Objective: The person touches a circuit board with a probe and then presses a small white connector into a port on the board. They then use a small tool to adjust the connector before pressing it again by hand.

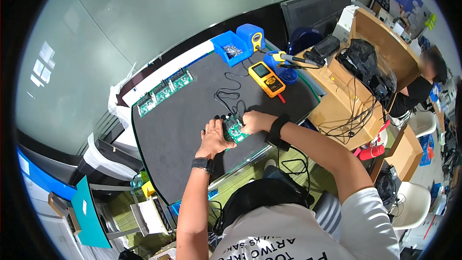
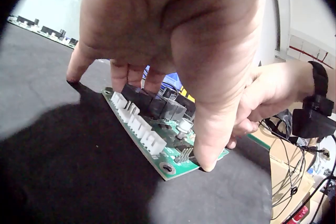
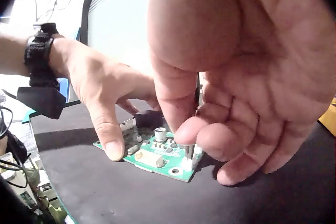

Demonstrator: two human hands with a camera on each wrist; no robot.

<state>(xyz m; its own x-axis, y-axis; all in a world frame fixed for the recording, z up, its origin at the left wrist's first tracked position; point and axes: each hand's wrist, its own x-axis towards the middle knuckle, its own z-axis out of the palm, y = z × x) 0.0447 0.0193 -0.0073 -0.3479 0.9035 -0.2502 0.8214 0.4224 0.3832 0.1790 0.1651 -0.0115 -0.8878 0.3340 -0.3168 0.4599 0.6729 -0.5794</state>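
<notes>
A green circuit board [image 1: 234, 130] with white connectors lies on the dark tabletop. My left hand [image 1: 214, 138] grips it, thumb on one edge, fingers spread across the far side; the left wrist view shows white sockets [image 2: 139, 124] beside black parts. At another edge, my right hand [image 3: 231, 87] pinches a slim metal-tipped probe [image 3: 189, 151] between thumb and finger, its tips at a white connector. Most of the probe is hidden by the fingers. The orange meter [image 1: 267, 80] with a black cable [image 1: 225, 94] lies beyond the hands.
More green boards [image 1: 165, 91] lie along the table's back left edge. At the back stand a blue bin [image 1: 224, 49] of small metal parts and a blue soldering station [image 1: 250, 37]. A cardboard box [image 1: 353, 115] with cables is at the right; a person [image 1: 417, 94] is beyond it.
</notes>
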